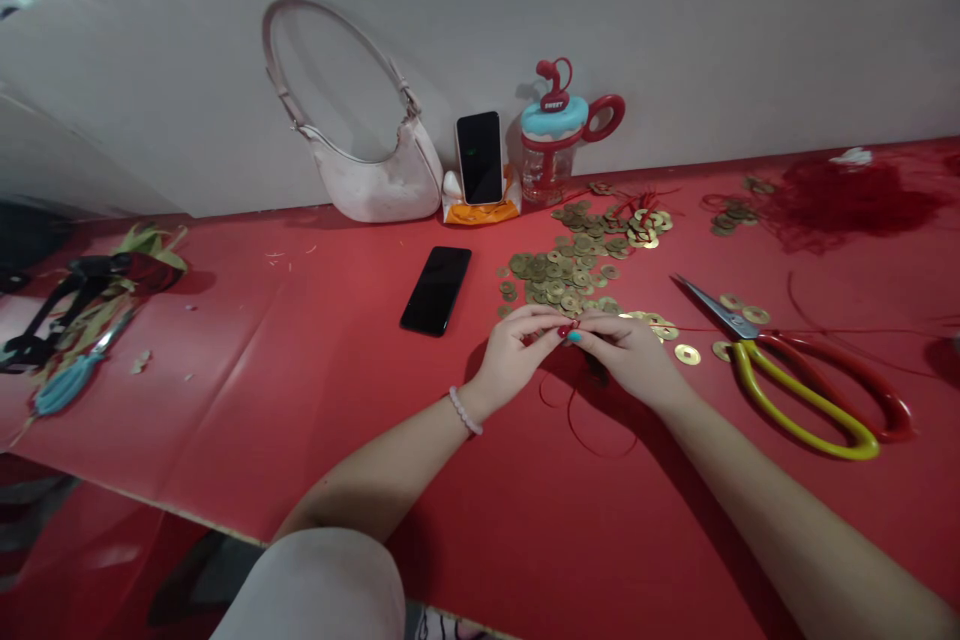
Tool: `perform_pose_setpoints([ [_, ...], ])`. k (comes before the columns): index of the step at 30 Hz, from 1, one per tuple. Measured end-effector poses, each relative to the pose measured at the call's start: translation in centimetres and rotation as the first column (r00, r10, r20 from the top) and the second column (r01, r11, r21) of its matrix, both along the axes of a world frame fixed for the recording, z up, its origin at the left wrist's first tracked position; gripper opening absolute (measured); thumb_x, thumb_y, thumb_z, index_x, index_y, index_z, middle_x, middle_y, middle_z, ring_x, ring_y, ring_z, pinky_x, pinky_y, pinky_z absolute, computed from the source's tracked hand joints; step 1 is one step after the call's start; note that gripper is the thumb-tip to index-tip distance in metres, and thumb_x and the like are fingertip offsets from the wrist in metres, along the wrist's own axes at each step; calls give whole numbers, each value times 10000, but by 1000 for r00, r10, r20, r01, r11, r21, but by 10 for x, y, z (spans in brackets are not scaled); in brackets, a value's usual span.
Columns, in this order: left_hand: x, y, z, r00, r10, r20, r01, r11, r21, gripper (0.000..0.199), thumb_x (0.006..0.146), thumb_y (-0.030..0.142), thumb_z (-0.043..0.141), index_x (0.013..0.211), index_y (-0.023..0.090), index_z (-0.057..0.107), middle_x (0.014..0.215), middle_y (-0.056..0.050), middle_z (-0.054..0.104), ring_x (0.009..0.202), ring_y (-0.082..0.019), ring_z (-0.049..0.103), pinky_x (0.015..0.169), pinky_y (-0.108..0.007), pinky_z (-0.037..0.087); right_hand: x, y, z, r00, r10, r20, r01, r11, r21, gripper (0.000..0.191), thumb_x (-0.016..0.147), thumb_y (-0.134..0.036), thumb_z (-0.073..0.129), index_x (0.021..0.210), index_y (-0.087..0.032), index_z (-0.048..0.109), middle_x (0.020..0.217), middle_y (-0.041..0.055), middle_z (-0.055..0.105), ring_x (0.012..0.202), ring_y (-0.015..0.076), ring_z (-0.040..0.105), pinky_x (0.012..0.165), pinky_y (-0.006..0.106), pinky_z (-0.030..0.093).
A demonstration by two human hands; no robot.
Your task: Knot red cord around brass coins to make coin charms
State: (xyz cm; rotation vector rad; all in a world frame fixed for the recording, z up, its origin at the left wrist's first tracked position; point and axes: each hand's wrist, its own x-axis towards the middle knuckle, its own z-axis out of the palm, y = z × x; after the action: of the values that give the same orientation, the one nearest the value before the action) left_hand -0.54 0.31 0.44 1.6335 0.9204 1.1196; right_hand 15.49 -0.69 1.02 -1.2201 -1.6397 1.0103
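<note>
Beneath both hands and well out to either side spreads a red table (pixel 300 400), smooth and faintly glossy. Beyond the left hand stands a pale, curved handbag (pixel 375 185) with a looped strap. Right of the right hand lie scissors (pixel 744 330): pointed metal blades, one yellow handle, one red. Straight beyond the hands is a clear cup (pixel 551 160) with a blue lid and red handle; farther right, a fluffy red tangle of thread (pixel 855 200). The left hand (pixel 514 355) and right hand (pixel 630 355) meet fingertip to fingertip, each closed to a narrow pinch on a red cord (pixel 701 328). Just beyond the left hand, a black phone (pixel 436 290) lies flat. Past the fingertips, the coins (pixel 559 280) are heaped: round, brassy metal, some duller than others, square holes visible in several. The cord, thin and flexible, loops nearer than the hands and extends rightward. Step in hand, as judged: close fingertip work on the cord, probably tying or threading. Next move appears to call for a firm pinch and even tension. Whether a coin sits between the fingers cannot be told.
</note>
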Motion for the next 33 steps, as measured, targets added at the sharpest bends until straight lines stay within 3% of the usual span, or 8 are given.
perform_pose_setpoints([
  [4, 0, 1, -1, 998, -15, 59, 15, 1000, -11, 146, 802, 262, 594, 855, 179, 702, 926, -72, 655, 895, -144, 596, 813, -293, 477, -1, 0, 1, 1000, 8, -6, -8, 1000, -2, 271, 762, -433, 570, 669, -205, 683, 723, 38, 654, 630, 147, 558, 613, 270, 455],
  [13, -1, 1, 2, 1000, 2, -13, -3, 1000, -26, 117, 787, 219, 600, 828, 180, 702, 912, -62, 621, 841, -132, 577, 668, -225, 461, 0, -1, 3, 998, 50, 46, -49, 999, -4, 300, 775, -447, 549, 642, -203, 664, 662, 25, 602, 620, 149, 543, 617, 277, 458],
  [25, -1, 0, 4, 999, 13, -47, -13, 1000, 7, 116, 785, 163, 590, 820, 181, 699, 902, -52, 623, 841, -126, 577, 675, -222, 464, 1, -1, -2, 993, 73, 88, -74, 997, 15, 255, 800, -364, 522, 624, -205, 615, 682, 23, 589, 669, 160, 560, 633, 276, 446],
  [33, -1, 1, 3, 1000, -5, -20, 5, 1000, -9, 117, 789, 188, 592, 822, 179, 703, 907, -56, 623, 848, -130, 576, 681, -228, 461, 1, 0, 2, 994, 61, 96, -64, 998, 28, 292, 787, -397, 534, 583, -194, 580, 647, 20, 571, 596, 141, 532, 585, 266, 436],
])
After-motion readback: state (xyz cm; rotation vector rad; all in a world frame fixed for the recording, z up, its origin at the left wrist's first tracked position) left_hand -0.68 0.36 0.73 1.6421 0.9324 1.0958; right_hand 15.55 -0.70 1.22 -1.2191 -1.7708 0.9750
